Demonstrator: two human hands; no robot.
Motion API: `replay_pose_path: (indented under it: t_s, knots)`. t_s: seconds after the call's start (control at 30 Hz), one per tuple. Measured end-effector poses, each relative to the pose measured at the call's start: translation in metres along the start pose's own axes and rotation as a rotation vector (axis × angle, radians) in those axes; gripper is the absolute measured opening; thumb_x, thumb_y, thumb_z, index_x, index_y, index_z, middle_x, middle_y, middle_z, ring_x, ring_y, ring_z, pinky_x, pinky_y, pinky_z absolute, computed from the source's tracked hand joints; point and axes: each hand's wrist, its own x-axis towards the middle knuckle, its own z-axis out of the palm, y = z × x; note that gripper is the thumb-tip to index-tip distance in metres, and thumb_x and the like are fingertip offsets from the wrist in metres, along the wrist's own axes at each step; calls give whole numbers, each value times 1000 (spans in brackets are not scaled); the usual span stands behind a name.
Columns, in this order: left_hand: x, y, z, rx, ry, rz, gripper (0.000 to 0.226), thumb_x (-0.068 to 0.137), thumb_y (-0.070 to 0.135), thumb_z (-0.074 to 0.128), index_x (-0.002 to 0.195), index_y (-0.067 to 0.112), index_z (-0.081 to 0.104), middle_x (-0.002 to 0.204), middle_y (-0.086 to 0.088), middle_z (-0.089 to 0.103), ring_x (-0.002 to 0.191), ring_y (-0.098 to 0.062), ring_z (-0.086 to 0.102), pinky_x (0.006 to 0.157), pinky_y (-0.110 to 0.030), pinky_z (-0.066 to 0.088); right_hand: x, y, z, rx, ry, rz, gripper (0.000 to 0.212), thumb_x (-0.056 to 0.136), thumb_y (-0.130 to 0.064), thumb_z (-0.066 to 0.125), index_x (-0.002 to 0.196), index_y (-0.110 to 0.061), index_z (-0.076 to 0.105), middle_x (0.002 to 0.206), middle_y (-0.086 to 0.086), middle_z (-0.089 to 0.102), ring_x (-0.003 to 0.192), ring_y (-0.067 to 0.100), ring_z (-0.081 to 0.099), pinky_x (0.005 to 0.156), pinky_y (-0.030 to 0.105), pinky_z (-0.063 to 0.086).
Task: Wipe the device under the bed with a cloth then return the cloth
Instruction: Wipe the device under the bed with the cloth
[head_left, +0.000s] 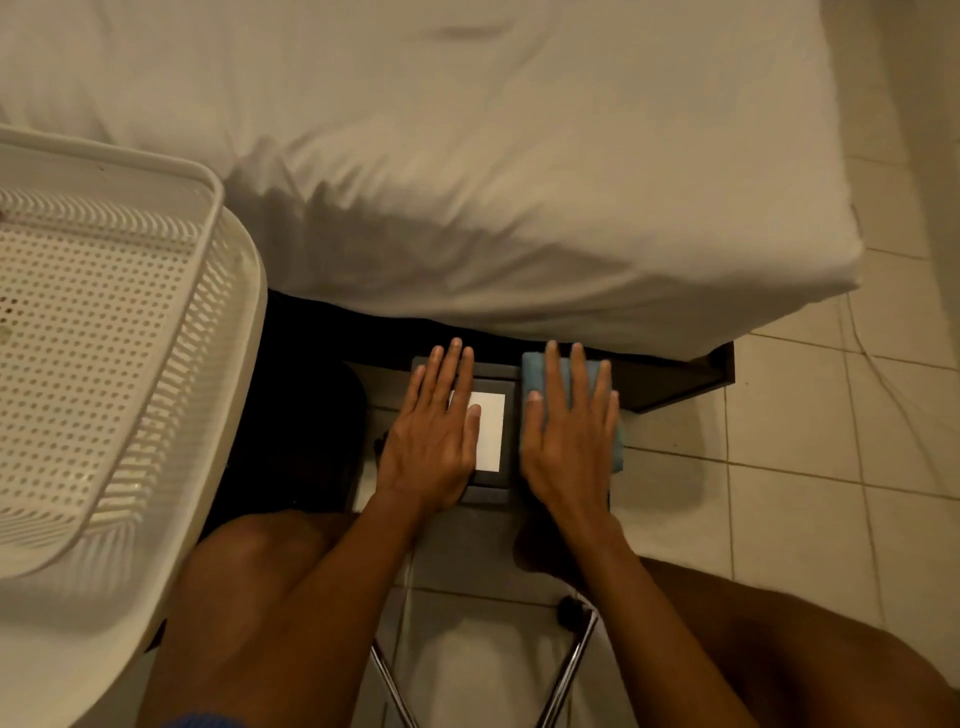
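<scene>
A dark flat device (511, 415) with a white rectangular label lies on the tiled floor, its far end at the edge of the bed. My left hand (439, 431) rests flat on the device's left side, fingers spread, partly covering the label. A blue cloth (535, 371) lies on the device's right side. My right hand (569, 441) presses flat on top of the cloth, fingers extended, so only the cloth's far and right edges show.
A bed with a white sheet (519, 182) overhangs the floor ahead, with dark space under it. A white perforated plastic basket (104, 338) sits on a white surface at left. Chrome chair legs (566, 670) and my bare knees are below. Beige floor tiles (805, 467) lie to the right.
</scene>
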Motion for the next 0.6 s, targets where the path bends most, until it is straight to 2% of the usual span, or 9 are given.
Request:
replay_pose_path:
  t_s: [0.1, 0.2, 0.3, 0.37, 0.47, 0.53, 0.6]
  knots:
    - [0, 1, -1, 1, 6, -12, 62, 105, 35, 20, 158, 14, -5, 166, -3, -11, 153, -15, -12, 126, -37, 4, -20, 1, 0, 42, 34, 103, 61, 101, -47, 16, 157, -28, 3, 165, 1, -1, 152, 26, -6, 122, 52, 5]
    - [-1, 0, -1, -14, 12, -18, 62, 105, 35, 22, 158, 15, -5, 166, -3, -10, 153, -15, -12, 126, -37, 3, -62, -5, 4, 10, -3, 81, 62, 100, -48, 17, 157, -27, 3, 165, 1, -2, 152, 26, -9, 122, 51, 3]
    - [0, 2, -1, -2, 25, -17, 62, 105, 34, 24, 158, 15, -1, 167, -4, -6, 154, -16, -9, 126, -37, 5, -26, 4, 3, 16, 1, 64, 61, 101, -46, 19, 157, -29, 3, 165, 1, -1, 152, 26, -8, 122, 51, 5]
    - [-1, 2, -2, 17, 21, -23, 62, 105, 34, 24, 158, 15, -1, 167, -4, -5, 154, -16, -9, 126, -37, 3, -1, 9, -1, 61, 15, 115, 60, 102, -45, 20, 157, -30, 1, 165, 1, -1, 152, 26, -8, 122, 53, 7]
    - [-1, 2, -3, 26, 15, -28, 63, 105, 35, 24, 158, 16, -3, 167, -3, -7, 153, -15, -10, 125, -38, 1, -32, 3, 0, 64, 51, 145, 60, 103, -42, 22, 157, -27, 1, 165, 1, -2, 152, 27, -8, 122, 53, 8]
    - [-1, 3, -3, 24, 16, -30, 64, 104, 35, 25, 158, 16, -4, 167, -3, -8, 153, -15, -10, 125, -38, 1, -66, 0, 1, 32, 27, 133, 61, 102, -43, 20, 157, -24, 2, 165, 2, -2, 152, 27, -7, 122, 52, 7]
    - [0, 3, -2, 27, 20, -36, 64, 104, 34, 25, 158, 15, -3, 167, -4, -7, 154, -15, -9, 125, -39, 2, -62, 4, 1, 23, -5, 107, 61, 101, -44, 19, 157, -25, 3, 165, 2, -2, 152, 28, -7, 122, 52, 7]
